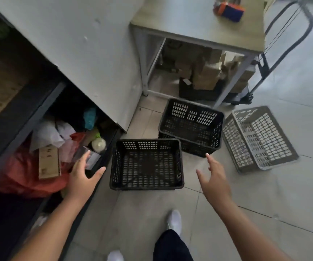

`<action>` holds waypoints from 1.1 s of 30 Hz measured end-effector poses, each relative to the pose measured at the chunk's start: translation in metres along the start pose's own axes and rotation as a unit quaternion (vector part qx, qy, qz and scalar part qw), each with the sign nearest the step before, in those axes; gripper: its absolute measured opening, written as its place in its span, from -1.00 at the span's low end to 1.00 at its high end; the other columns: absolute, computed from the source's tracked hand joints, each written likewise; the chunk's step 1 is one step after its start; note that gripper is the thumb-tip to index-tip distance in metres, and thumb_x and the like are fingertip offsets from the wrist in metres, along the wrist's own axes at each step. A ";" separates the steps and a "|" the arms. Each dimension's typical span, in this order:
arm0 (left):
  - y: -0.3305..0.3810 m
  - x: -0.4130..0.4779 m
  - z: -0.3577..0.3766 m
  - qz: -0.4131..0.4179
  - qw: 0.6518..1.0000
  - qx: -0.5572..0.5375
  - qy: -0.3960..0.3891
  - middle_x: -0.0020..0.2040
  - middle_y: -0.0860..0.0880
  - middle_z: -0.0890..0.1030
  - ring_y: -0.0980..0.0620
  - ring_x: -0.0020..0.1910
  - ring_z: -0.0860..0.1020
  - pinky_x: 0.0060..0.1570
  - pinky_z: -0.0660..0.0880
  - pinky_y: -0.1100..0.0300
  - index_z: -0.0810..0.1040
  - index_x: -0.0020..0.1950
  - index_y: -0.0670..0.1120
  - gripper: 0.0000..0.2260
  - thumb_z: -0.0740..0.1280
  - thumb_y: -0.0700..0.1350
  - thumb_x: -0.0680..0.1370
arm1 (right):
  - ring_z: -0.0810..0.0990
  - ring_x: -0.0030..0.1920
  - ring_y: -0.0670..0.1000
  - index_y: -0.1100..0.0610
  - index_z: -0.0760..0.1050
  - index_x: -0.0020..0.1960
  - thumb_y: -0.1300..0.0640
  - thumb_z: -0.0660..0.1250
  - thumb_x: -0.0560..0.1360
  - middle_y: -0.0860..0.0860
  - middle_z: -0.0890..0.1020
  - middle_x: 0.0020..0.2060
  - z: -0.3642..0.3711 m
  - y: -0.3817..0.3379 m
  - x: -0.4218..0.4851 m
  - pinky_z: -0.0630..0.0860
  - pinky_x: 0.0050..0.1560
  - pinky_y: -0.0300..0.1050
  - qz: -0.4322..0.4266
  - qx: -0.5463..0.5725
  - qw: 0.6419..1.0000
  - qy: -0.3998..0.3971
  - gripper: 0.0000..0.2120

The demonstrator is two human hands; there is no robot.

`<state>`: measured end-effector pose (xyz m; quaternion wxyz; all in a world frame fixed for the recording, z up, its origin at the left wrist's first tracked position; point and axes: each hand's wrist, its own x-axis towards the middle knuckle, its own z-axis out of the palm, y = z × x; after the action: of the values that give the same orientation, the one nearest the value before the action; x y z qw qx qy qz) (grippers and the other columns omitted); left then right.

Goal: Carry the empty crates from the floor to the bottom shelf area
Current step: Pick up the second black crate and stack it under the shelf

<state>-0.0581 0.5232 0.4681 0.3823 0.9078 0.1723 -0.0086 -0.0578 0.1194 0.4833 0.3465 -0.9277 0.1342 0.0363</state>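
Your left hand (80,174) and right hand (213,178) hang open and empty, flanking the nearest black crate (146,164). Judged light, rigid; grip its opposite rims.

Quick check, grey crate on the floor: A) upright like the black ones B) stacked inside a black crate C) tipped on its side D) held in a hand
C: the grey crate lies tipped on the tiles with its opening facing sideways, beside the two upright black crates, and neither hand touches it.

Table (199,25) over boxes (206,76) (hand truck (265,63) beside)
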 end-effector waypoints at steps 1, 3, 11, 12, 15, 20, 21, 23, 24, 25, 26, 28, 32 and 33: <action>-0.013 0.015 0.019 -0.009 1.000 0.006 0.001 0.41 -0.11 0.48 -0.12 0.25 0.52 0.18 0.42 0.00 0.34 0.53 -0.06 -0.36 0.49 -0.02 0.50 | 0.46 0.28 0.02 -0.02 0.22 0.49 -0.03 0.33 0.51 0.01 0.44 0.33 0.016 0.013 0.019 0.49 0.20 0.07 0.006 -0.006 1.000 -0.003 -0.40; -0.046 0.044 0.055 -0.041 0.999 -0.001 0.001 0.42 -0.12 0.47 -0.13 0.27 0.50 0.16 0.38 0.05 0.34 0.54 -0.08 -0.36 0.48 -0.03 0.51 | 0.47 0.27 0.01 -0.06 0.20 0.48 -0.05 0.32 0.50 -0.01 0.43 0.33 0.052 0.040 0.054 0.50 0.18 0.08 0.015 -0.023 1.000 -0.015 -0.40; -0.219 0.124 0.195 -0.114 0.993 0.031 -0.030 0.44 -0.10 0.45 -0.16 0.22 0.55 0.11 0.45 0.00 0.32 0.56 -0.03 -0.33 0.50 -0.05 0.50 | 0.51 0.19 0.01 -0.13 0.14 0.48 -0.06 0.28 0.52 0.00 0.42 0.33 0.224 0.164 0.137 0.52 0.09 0.03 0.056 -0.051 0.996 -0.036 -0.41; -0.239 0.131 0.211 -0.115 0.992 0.037 -0.033 0.44 -0.12 0.45 -0.17 0.21 0.55 0.09 0.45 0.01 0.32 0.55 -0.02 -0.33 0.50 -0.05 0.49 | 0.52 0.15 0.00 -0.14 0.13 0.49 -0.06 0.28 0.52 0.00 0.42 0.32 0.244 0.179 0.145 0.52 0.06 0.02 0.063 -0.049 0.996 -0.032 -0.40; -0.286 0.150 0.256 -0.125 0.990 0.053 -0.037 0.45 -0.15 0.43 -0.18 0.23 0.53 0.10 0.44 0.01 0.28 0.57 -0.03 -0.29 0.51 -0.05 0.49 | 0.52 0.17 0.04 -0.13 0.13 0.49 -0.06 0.27 0.52 0.02 0.39 0.35 0.296 0.221 0.166 0.53 0.04 0.07 0.088 -0.067 0.994 -0.024 -0.41; -0.326 0.180 0.305 -0.149 0.985 0.087 -0.028 0.53 -0.15 0.33 -0.21 0.38 0.42 0.27 0.42 -0.13 0.12 0.62 0.03 -0.21 0.48 0.00 0.51 | 0.49 0.24 0.12 -0.09 0.11 0.52 -0.07 0.26 0.52 0.05 0.33 0.39 0.354 0.268 0.191 0.51 0.09 0.14 0.081 -0.108 0.990 -0.037 -0.38; -0.331 0.184 0.312 -0.149 0.983 0.099 -0.035 0.54 -0.17 0.32 -0.24 0.41 0.39 0.30 0.40 -0.15 0.09 0.63 0.05 -0.21 0.47 -0.02 0.52 | 0.50 0.23 0.15 -0.10 0.09 0.52 -0.05 0.26 0.52 0.07 0.35 0.38 0.362 0.273 0.195 0.51 0.09 0.13 0.074 -0.108 0.990 -0.042 -0.37; -0.339 0.190 0.324 -0.147 0.981 0.115 -0.054 0.53 -0.21 0.33 -0.29 0.40 0.41 0.28 0.41 -0.14 0.01 0.65 0.11 -0.20 0.43 -0.10 0.55 | 0.49 0.23 0.20 -0.12 0.05 0.53 0.02 0.27 0.53 0.11 0.40 0.36 0.376 0.280 0.201 0.47 0.10 0.13 0.059 -0.106 0.991 -0.053 -0.34; -0.342 0.193 0.328 -0.151 0.979 0.121 -0.056 0.50 -0.24 0.37 -0.31 0.34 0.45 0.22 0.44 -0.13 -0.03 0.64 0.14 -0.20 0.39 -0.13 0.57 | 0.49 0.23 0.22 -0.12 0.02 0.54 0.08 0.26 0.53 0.13 0.42 0.36 0.383 0.282 0.203 0.46 0.11 0.13 0.054 -0.104 0.992 -0.054 -0.33; -0.344 0.195 0.332 -0.154 0.978 0.129 -0.052 0.47 -0.27 0.41 -0.34 0.27 0.50 0.13 0.47 -0.12 -0.06 0.64 0.16 -0.21 0.36 -0.16 0.59 | 0.49 0.21 0.25 -0.11 0.01 0.54 0.13 0.24 0.53 0.16 0.43 0.35 0.388 0.282 0.205 0.45 0.10 0.12 0.052 -0.100 0.992 -0.049 -0.32; -0.347 0.196 0.335 -0.153 0.978 0.133 -0.047 0.44 -0.28 0.44 -0.34 0.22 0.53 0.07 0.49 -0.11 -0.07 0.64 0.17 -0.22 0.33 -0.19 0.60 | 0.51 0.17 0.26 -0.10 0.00 0.55 0.19 0.21 0.53 0.18 0.44 0.33 0.392 0.283 0.207 0.45 0.05 0.10 0.052 -0.097 0.993 -0.040 -0.32; -0.348 0.196 0.337 -0.158 0.979 0.120 -0.044 0.46 -0.25 0.43 -0.32 0.23 0.53 0.06 0.49 -0.09 -0.07 0.64 0.19 -0.24 0.29 -0.24 0.61 | 0.53 0.07 0.26 -0.09 0.00 0.55 0.25 0.16 0.53 0.19 0.46 0.26 0.396 0.281 0.208 0.42 -0.08 0.02 0.060 -0.097 0.993 -0.031 -0.32; -0.338 0.182 0.323 -0.173 0.981 0.082 -0.037 0.50 -0.17 0.40 -0.25 0.34 0.47 0.20 0.45 -0.06 -0.02 0.62 0.24 -0.25 0.27 -0.27 0.61 | 0.51 0.09 0.20 -0.11 0.00 0.54 0.22 0.15 0.54 0.14 0.45 0.26 0.384 0.273 0.198 0.37 -0.09 -0.01 0.067 -0.115 0.990 -0.045 -0.34; -0.333 0.174 0.314 -0.178 0.981 0.074 -0.038 0.49 -0.16 0.42 -0.24 0.32 0.49 0.20 0.46 -0.07 -0.01 0.62 0.25 -0.25 0.28 -0.27 0.61 | 0.51 0.09 0.20 -0.12 -0.01 0.54 0.20 0.15 0.54 0.13 0.46 0.26 0.375 0.267 0.193 0.37 -0.08 0.00 0.067 -0.122 0.989 -0.050 -0.35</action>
<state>0.0354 0.5736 -0.0099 0.3124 0.8877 0.3151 -0.1232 0.0636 0.1274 -0.0008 0.2335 -0.9491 0.1727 0.1217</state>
